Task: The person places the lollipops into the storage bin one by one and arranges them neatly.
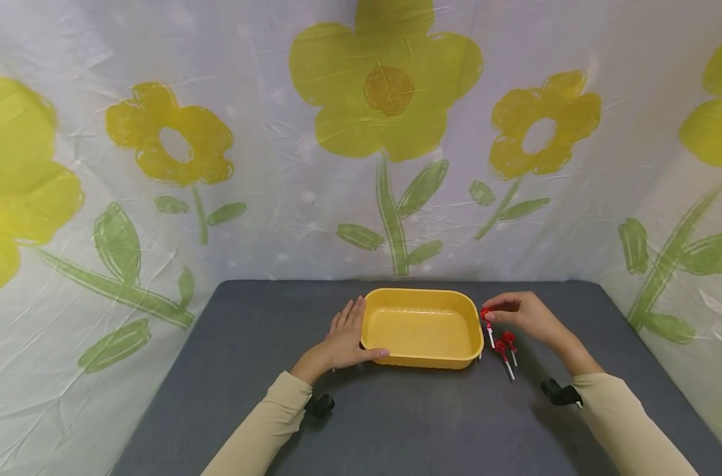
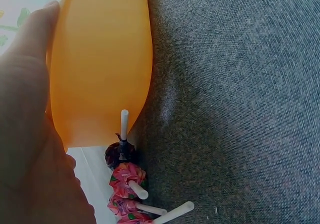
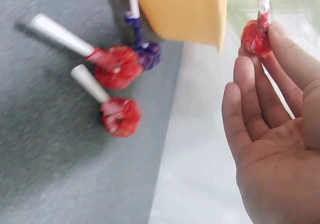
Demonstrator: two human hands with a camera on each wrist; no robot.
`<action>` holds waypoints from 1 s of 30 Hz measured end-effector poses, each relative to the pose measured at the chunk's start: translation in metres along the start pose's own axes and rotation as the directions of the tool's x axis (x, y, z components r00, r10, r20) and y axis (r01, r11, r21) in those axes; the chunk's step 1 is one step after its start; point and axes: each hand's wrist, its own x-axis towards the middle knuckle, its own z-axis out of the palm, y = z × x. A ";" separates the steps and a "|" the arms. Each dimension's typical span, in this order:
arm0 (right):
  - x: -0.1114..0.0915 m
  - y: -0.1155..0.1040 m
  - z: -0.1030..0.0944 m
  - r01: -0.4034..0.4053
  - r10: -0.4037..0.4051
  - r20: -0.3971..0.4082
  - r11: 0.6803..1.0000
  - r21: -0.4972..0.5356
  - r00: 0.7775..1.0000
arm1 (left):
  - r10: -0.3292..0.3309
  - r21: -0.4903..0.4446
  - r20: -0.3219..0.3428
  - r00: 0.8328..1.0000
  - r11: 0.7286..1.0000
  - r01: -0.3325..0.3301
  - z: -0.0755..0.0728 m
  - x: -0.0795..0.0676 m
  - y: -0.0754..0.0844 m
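My right hand (image 1: 530, 318) pinches the head of a red-wrapped lollipop (image 3: 256, 39) between thumb and fingertips, just off the right end of a yellow plastic basin (image 1: 420, 362). Its white stick points up in the right wrist view. At the basin's left end, my left hand (image 1: 344, 340) rests with fingers straight along the side and the thumb over the front rim. Two more red lollipops (image 3: 120, 116) lie on the table below my right hand, beside a purple one (image 3: 147, 53) close to the basin.
Several lollipops lie by the basin's left end: a dark one (image 2: 120, 154) and pink-wrapped ones (image 2: 127, 179), partly hidden by my left hand in the head view. The grey table (image 1: 408, 423) ends at a flower-printed curtain (image 1: 278, 198) behind.
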 end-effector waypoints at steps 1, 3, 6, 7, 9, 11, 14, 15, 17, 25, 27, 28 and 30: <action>0.002 -0.002 0.001 0.002 -0.002 0.004 1.000 0.000 1.000 | -0.001 0.001 0.000 1.000 1.000 0.001 0.000 0.000 0.000; 0.007 -0.006 0.002 0.006 -0.006 0.008 1.000 0.000 1.000 | -0.006 0.000 0.005 1.000 1.000 0.006 -0.001 -0.001 0.001; 0.015 -0.010 0.004 0.002 -0.002 0.012 1.000 0.006 1.000 | -0.010 -0.002 0.010 1.000 1.000 0.010 -0.002 -0.002 0.002; 0.018 -0.012 0.004 -0.006 0.006 0.012 1.000 0.005 1.000 | -0.010 -0.002 0.011 1.000 1.000 0.010 -0.002 -0.002 0.002; 0.022 -0.014 0.005 -0.016 0.016 0.018 1.000 0.000 1.000 | -0.011 -0.002 0.016 1.000 1.000 0.011 -0.002 -0.002 0.002; 0.027 -0.018 0.005 -0.029 0.029 0.028 1.000 -0.005 0.999 | -0.011 -0.001 0.021 1.000 1.000 0.011 -0.002 -0.002 0.002; 0.036 -0.023 0.004 -0.033 0.033 0.034 0.999 -0.006 0.999 | -0.009 -0.004 0.017 1.000 1.000 0.009 -0.002 -0.001 0.002; 0.038 -0.025 0.004 -0.027 0.027 0.037 1.000 -0.010 0.999 | -0.008 -0.004 0.015 1.000 1.000 0.008 -0.002 -0.001 0.002; 0.044 -0.029 0.004 -0.013 0.013 0.044 1.000 -0.005 0.999 | -0.004 -0.002 0.009 1.000 1.000 0.004 -0.002 0.001 0.001; 0.062 -0.042 0.008 0.010 -0.010 0.058 1.000 0.010 0.998 | 0.007 -0.007 0.005 1.000 1.000 -0.007 -0.001 0.003 -0.001; 0.067 -0.044 0.010 0.015 -0.016 0.062 1.000 0.023 0.998 | 0.005 -0.007 0.012 1.000 1.000 -0.005 -0.001 0.002 -0.001; 0.069 -0.045 0.011 0.016 -0.017 0.065 1.000 0.027 0.998 | 0.004 -0.005 0.014 1.000 1.000 -0.004 -0.001 0.002 -0.002; 0.074 -0.047 0.012 0.011 -0.014 0.067 0.999 0.049 0.998 | 0.001 0.000 0.019 1.000 1.000 -0.001 -0.001 0.002 -0.002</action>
